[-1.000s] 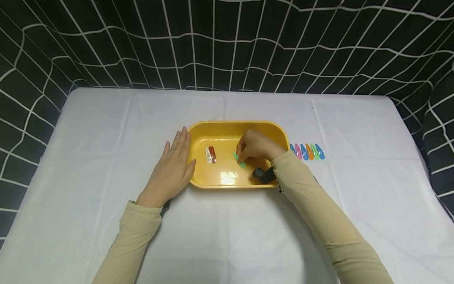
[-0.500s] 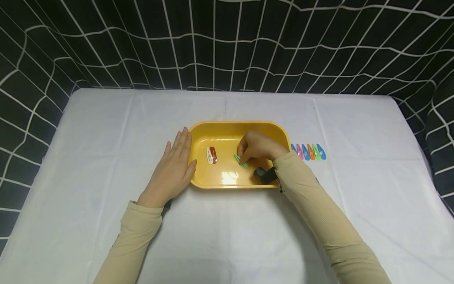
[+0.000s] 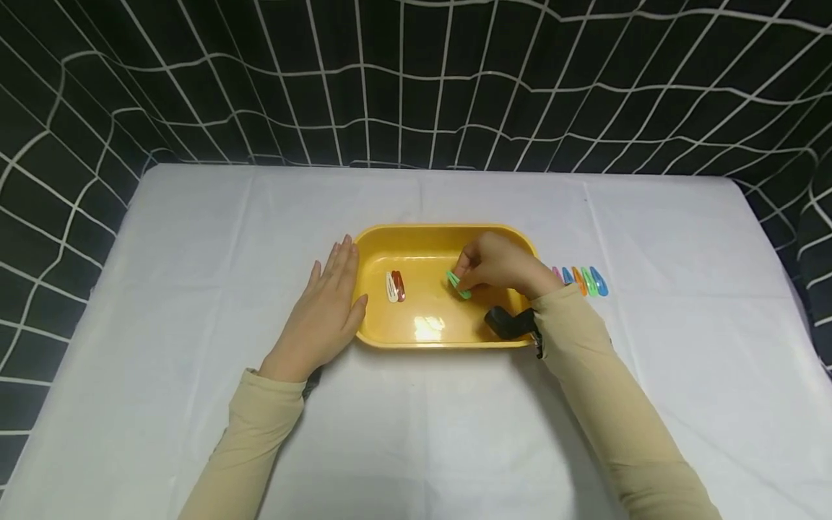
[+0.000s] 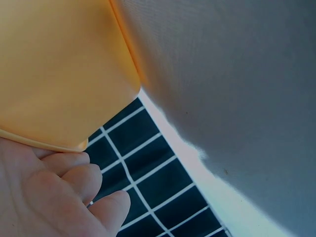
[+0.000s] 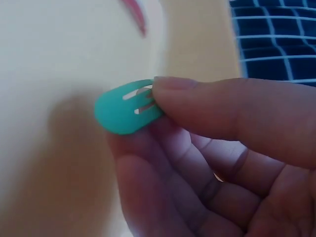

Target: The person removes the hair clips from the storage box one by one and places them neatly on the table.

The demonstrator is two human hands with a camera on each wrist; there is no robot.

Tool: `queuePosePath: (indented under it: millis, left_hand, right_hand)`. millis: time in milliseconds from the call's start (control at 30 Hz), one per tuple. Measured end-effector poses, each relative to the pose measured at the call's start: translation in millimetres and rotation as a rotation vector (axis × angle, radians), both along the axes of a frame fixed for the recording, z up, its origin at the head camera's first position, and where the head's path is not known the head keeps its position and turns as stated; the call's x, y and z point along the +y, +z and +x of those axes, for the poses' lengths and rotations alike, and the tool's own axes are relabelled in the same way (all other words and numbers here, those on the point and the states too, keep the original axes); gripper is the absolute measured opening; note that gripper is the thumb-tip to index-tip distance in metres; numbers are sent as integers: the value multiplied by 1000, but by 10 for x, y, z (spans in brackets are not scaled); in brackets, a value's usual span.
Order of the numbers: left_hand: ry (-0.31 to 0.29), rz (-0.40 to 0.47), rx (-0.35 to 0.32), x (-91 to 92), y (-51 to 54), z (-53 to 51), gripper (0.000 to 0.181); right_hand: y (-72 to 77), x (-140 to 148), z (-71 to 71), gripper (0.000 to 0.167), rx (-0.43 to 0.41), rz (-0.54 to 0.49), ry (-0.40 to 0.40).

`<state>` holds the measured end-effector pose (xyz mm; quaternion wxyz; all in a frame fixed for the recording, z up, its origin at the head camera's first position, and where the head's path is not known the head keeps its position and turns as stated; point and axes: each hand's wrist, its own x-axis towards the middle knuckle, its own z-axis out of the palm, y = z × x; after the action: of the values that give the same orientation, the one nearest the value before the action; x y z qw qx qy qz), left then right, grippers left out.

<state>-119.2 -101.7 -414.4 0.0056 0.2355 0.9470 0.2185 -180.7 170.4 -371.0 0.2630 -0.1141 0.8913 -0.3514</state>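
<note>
White cloth (image 3: 416, 419) covers the table, and behind it a white net (image 3: 448, 76) hangs before a dark backdrop. From the head view, the yellow tray (image 3: 425, 307) lies lengthwise from left to right, with a white clip (image 3: 391, 287) and a red clip (image 3: 399, 286) side by side in its left half. Over the tray's right half is the green clip (image 3: 458, 285), its long axis slanting from upper left to lower right. The right hand (image 3: 499, 266) pinches it, reaching in over the right rim, wrist bent and fingers pointing left. Beyond that wrist, a row of clips (image 3: 578, 281) lies on the cloth. The left hand (image 3: 321, 314) lies along the tray's left rim, fingers straight and close together, thumb apart. The left wrist view shows its fingers just under the tray's edge. In the right wrist view, thumb and fingertip pinch the green clip by its slotted part; its broad round end points left, the axis rising slightly rightward. A blurred red shape at the top is probably the red clip.
</note>
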Motion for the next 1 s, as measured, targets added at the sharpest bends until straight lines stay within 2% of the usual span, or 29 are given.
queuePosePath:
  millis: [400,600,1000]
  left_hand:
    - [12,2,-9,6,2,22,65]
    - [7,-7,-14,-3,11,24,65]
    - [-3,-4,-2,-9,15,22,64]
  right_hand:
    - [256,125,284,13,-18,-167,-97]
    - [241,238,383,12,-9,-231,-140]
    - [203,414,454,15,1,-300,-195]
